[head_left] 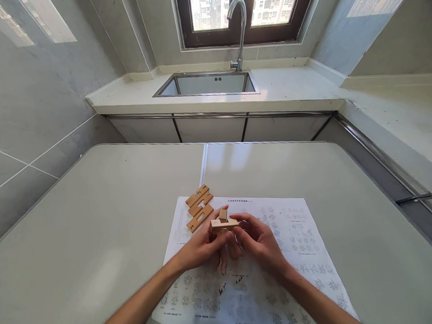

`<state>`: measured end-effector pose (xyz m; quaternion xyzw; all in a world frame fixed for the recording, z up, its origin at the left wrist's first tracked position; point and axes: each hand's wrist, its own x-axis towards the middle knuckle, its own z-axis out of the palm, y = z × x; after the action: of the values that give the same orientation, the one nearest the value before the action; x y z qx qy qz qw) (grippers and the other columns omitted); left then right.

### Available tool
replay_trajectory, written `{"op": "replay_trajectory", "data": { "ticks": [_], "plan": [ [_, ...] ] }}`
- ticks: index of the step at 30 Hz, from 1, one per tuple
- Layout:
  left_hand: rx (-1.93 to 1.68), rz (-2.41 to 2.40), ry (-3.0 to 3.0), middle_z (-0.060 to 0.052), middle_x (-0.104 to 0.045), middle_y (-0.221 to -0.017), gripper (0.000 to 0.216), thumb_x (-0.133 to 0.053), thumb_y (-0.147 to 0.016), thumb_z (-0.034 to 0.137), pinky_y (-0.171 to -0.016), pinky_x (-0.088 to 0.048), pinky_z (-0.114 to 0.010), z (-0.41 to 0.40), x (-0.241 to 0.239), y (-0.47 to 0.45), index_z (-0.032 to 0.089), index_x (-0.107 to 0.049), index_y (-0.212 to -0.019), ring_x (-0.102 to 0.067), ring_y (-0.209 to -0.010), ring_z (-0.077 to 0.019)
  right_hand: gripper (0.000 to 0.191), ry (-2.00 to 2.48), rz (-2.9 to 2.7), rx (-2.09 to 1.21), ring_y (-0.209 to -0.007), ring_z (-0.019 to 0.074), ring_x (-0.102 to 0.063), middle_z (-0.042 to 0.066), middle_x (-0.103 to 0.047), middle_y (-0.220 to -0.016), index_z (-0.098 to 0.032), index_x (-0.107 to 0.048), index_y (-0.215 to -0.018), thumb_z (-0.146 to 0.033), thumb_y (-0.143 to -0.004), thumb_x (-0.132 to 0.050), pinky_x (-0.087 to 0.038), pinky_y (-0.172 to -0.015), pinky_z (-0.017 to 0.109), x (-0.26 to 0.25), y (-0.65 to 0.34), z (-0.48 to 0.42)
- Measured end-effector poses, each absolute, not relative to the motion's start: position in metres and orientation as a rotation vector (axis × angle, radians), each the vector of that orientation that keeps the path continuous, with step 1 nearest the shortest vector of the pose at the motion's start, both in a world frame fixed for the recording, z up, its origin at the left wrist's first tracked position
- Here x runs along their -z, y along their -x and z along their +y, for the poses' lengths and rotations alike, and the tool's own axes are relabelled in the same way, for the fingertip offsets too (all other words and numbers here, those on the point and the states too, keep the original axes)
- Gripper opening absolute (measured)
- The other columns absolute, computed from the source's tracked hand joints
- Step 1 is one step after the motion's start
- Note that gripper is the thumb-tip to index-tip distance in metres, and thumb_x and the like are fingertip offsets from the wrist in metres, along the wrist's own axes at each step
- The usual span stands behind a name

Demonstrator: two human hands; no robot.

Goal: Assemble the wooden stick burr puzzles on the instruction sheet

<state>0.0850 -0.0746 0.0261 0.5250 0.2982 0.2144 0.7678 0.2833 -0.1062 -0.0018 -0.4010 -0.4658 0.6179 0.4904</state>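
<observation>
Between both hands, above a printed paper sheet [254, 295], is a small assembly of wooden puzzle pieces [223, 224], with one block standing up from a crosswise bar. My left hand [213, 247] is closed around its left and lower side. With thumb and fingers, my right hand [254, 234] pinches its right end. Fingers hide the assembly's underside. Just left of my left hand lie three flat wooden pieces with cut-outs [200, 219] in a slanted row, partly on the sheet; dark numerals mark them.
The sheet carries rows of small line drawings and lies on a pale table [93, 224] with a seam down its middle. Beyond the table stand a counter [289, 89], a sink [204, 93] and a faucet [241, 35] below a window. Tiled walls and another counter flank the sides.
</observation>
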Motion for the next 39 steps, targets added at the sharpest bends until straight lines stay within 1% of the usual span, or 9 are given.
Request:
{"op": "replay_trajectory", "data": {
  "ticks": [5, 7, 13, 20, 26, 29, 32, 35, 39],
  "plan": [
    [-0.467, 0.685, -1.135, -0.009, -0.078, -0.096, 0.093, -0.055, -0.107, 0.051, -0.04, -0.047, -0.021, -0.0773, -0.0248, -0.0849, 0.029, 0.012, -0.168, -0.071, -0.05, -0.0171, 0.033, 1.004, -1.132, -1.493, -0.059, 0.0161, -0.059, -0.004, -0.063, -0.065, -0.023, -0.065, -0.124, -0.047, -0.102, -0.067, -0.049, -0.063, 0.031, -0.002, -0.2817, -0.1074],
    [-0.473, 0.684, -1.137, -0.009, -0.078, -0.095, 0.093, -0.055, -0.107, 0.051, -0.04, -0.048, -0.022, -0.0779, -0.0236, -0.0852, 0.03, 0.013, -0.167, -0.071, -0.05, -0.0178, 0.034, 1.033, -1.139, -1.476, -0.06, 0.016, -0.058, -0.004, -0.062, -0.065, -0.023, -0.065, -0.124, -0.048, -0.101, -0.068, -0.048, -0.062, 0.031, -0.0004, -0.2827, -0.1076],
    [-0.523, 0.691, -1.176, -0.004, -0.074, -0.083, 0.085, -0.06, -0.105, 0.052, -0.046, -0.047, -0.021, -0.0778, -0.0185, -0.0857, 0.028, -0.005, -0.165, -0.067, -0.055, -0.0156, 0.033, 1.075, -1.187, -1.417, -0.065, 0.0161, -0.057, -0.004, -0.058, -0.071, -0.024, -0.067, -0.123, -0.047, -0.1, -0.069, -0.047, -0.065, 0.031, 0.0066, -0.2852, -0.1073],
    [-0.55, 0.736, -1.217, 0.0, -0.069, -0.075, 0.08, -0.064, -0.101, 0.054, -0.045, -0.042, -0.021, -0.0761, -0.018, -0.0871, 0.023, -0.018, -0.16, -0.061, -0.051, -0.0143, 0.032, 1.089, -1.23, -1.349, -0.064, 0.0154, -0.056, -0.004, -0.056, -0.07, -0.024, -0.069, -0.119, -0.048, -0.1, -0.07, -0.047, -0.063, 0.029, 0.0023, -0.2833, -0.107],
    [-0.626, 0.776, -1.215, 0.005, -0.058, -0.073, 0.077, -0.073, -0.095, 0.052, -0.053, -0.041, -0.022, -0.0761, -0.0189, -0.0888, 0.025, -0.032, -0.154, -0.053, -0.055, -0.0116, 0.032, 1.114, -1.253, -1.289, -0.063, 0.016, -0.057, -0.003, -0.058, -0.072, -0.024, -0.069, -0.118, -0.05, -0.1, -0.069, -0.049, -0.062, 0.03, 0.0007, -0.2823, -0.1072],
    [-0.626, 0.804, -1.217, 0.007, -0.05, -0.071, 0.072, -0.069, -0.097, 0.055, -0.053, -0.036, -0.021, -0.0754, -0.0185, -0.0881, 0.024, -0.037, -0.154, -0.044, -0.056, -0.0097, 0.03, 1.128, -1.273, -1.25, -0.064, 0.0162, -0.055, -0.002, -0.057, -0.073, -0.024, -0.07, -0.117, -0.049, -0.1, -0.068, -0.047, -0.061, 0.03, 0.0015, -0.2822, -0.1071],
    [-0.646, 0.816, -1.212, 0.005, -0.047, -0.075, 0.066, -0.062, -0.101, 0.059, -0.054, -0.033, -0.021, -0.0753, -0.0181, -0.0875, 0.021, -0.043, -0.151, -0.039, -0.059, -0.0088, 0.029, 1.128, -1.273, -1.242, -0.065, 0.016, -0.053, -0.001, -0.057, -0.075, -0.024, -0.071, -0.116, -0.048, -0.101, -0.068, -0.046, -0.06, 0.029, 0.0024, -0.2824, -0.1073],
    [-0.665, 0.826, -1.203, 0.004, -0.047, -0.079, 0.061, -0.058, -0.103, 0.059, -0.056, -0.034, -0.022, -0.0765, -0.0189, -0.0882, 0.021, -0.045, -0.149, -0.039, -0.061, -0.0091, 0.03, 1.128, -1.275, -1.253, -0.065, 0.0157, -0.053, -0.001, -0.058, -0.076, -0.024, -0.07, -0.118, -0.049, -0.102, -0.067, -0.047, -0.061, 0.029, 0.0029, -0.2826, -0.1075],
    [-0.693, 0.869, -1.213, 0.003, -0.049, -0.079, 0.061, -0.061, -0.101, 0.058, -0.057, -0.037, -0.023, -0.0783, -0.0222, -0.09, 0.022, -0.046, -0.149, -0.043, -0.061, -0.0099, 0.032, 1.145, -1.288, -1.212, -0.065, 0.0154, -0.054, 0.0, -0.061, -0.079, -0.024, -0.07, -0.119, -0.05, -0.102, -0.065, -0.049, -0.06, 0.028, 0.0019, -0.282, -0.1076]
  ]
}}
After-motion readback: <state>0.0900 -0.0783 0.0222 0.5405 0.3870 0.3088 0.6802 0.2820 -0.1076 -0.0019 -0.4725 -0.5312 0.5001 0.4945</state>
